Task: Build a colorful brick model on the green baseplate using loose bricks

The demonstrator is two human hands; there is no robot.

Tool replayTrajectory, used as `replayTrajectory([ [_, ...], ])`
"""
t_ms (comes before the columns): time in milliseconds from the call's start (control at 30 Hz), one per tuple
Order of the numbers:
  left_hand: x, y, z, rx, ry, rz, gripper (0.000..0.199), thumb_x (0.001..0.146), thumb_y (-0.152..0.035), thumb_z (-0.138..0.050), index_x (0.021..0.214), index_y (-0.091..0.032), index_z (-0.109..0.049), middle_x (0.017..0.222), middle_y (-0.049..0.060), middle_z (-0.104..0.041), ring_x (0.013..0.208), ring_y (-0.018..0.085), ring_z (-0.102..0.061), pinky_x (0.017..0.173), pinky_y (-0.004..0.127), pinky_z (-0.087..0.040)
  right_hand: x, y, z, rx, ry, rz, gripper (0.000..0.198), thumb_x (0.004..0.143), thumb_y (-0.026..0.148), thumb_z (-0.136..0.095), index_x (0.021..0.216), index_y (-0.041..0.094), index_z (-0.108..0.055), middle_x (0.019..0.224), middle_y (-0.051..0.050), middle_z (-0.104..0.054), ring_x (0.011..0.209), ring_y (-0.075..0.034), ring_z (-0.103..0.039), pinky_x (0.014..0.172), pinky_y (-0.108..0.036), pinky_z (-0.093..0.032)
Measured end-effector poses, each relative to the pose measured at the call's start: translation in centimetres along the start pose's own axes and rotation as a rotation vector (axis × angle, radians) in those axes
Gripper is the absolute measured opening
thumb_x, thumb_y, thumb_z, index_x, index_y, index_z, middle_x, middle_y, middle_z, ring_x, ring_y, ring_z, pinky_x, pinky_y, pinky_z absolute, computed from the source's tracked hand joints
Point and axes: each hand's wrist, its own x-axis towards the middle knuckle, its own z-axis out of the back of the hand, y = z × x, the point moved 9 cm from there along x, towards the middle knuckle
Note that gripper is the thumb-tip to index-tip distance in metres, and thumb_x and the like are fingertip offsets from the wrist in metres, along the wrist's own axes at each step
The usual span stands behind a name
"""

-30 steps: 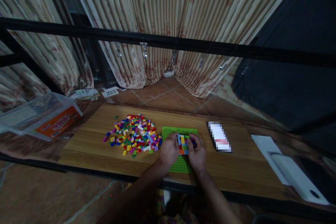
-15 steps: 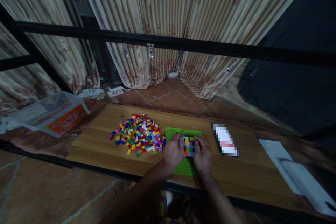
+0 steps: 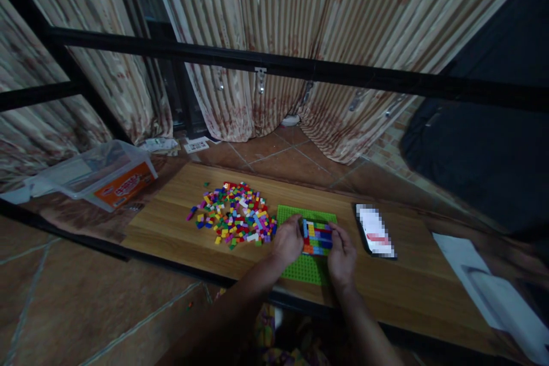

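A block of joined toy bricks in several colours sits over the green baseplate; whether it is pressed onto the studs I cannot tell. My left hand is closed at its left side, fingertips against the edge. At the opposite side my right hand grips its upper right corner between thumb and fingers. Left of the baseplate lies a loose pile of small toy bricks of many colours. Parts of the baseplate are hidden beneath the hands and the brick block.
A phone with a blurred screen lies on the wooden table, right of the baseplate. White sheets rest at the right end. Beyond the left end stands a clear plastic box with an orange label. A black bar crosses before the curtains.
The view has shifted a little, so everything sits slightly further right. My right hand has drawn outward along the brick block's side, and more of its coloured rows show between the hands.
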Motion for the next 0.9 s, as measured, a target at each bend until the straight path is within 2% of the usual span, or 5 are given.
replayTrajectory([
  [100,0.0,0.9,-0.1,-0.049,0.071,0.022,0.042,0.084,-0.008,-0.041,0.122,-0.016,-0.058,0.088,0.003,-0.071,0.079,0.015,-0.067,0.079,0.028,-0.056,0.1,-0.6,0.2,0.058,-0.026,-0.044,0.04,0.085,0.047,-0.049,0.103,0.017,-0.069,0.109,-0.011,-0.069,0.101,-0.025,-0.062,0.091,-0.043,-0.045],
  [167,-0.8,1.3,0.0,-0.081,0.098,0.028,0.044,0.082,-0.008,-0.045,0.124,-0.017,-0.056,0.09,0.003,-0.07,0.078,0.014,-0.066,0.076,0.026,-0.056,0.1,-0.9,0.3,0.093,-0.036,-0.075,0.039,0.084,0.046,-0.05,0.103,0.017,-0.069,0.109,-0.011,-0.07,0.101,-0.024,-0.062,0.091,-0.042,-0.045],
  [433,-4.5,0.6,-0.3,-0.216,0.156,-0.038,0.065,0.071,-0.006,-0.063,0.133,-0.019,-0.047,0.103,0.005,-0.063,0.086,0.014,-0.062,0.08,0.027,-0.054,0.1,-0.7,0.4,0.122,-0.045,-0.093,0.037,0.082,0.043,-0.051,0.099,0.017,-0.07,0.104,-0.01,-0.071,0.095,-0.023,-0.063,0.087,-0.039,-0.046],
  [633,-4.8,-0.4,-0.2,-0.109,0.124,-0.093,0.057,0.078,-0.01,-0.061,0.133,-0.021,-0.046,0.103,0.003,-0.061,0.088,0.015,-0.059,0.085,0.032,-0.053,0.0,-0.6,0.5,0.113,-0.04,-0.084,0.033,0.081,0.039,-0.051,0.098,0.018,-0.07,0.102,-0.008,-0.07,0.094,-0.022,-0.062,0.087,-0.038,-0.045],
  [900,-4.8,-0.5,-0.3,-0.105,0.121,-0.131,0.058,0.076,-0.005,-0.058,0.13,-0.022,-0.047,0.103,0.003,-0.059,0.087,0.016,-0.058,0.085,0.032,-0.053,0.1,-1.1,0.4,0.113,-0.032,-0.096,0.034,0.082,0.041,-0.05,0.1,0.019,-0.07,0.102,-0.007,-0.07,0.094,-0.021,-0.062,0.088,-0.039,-0.046],
])
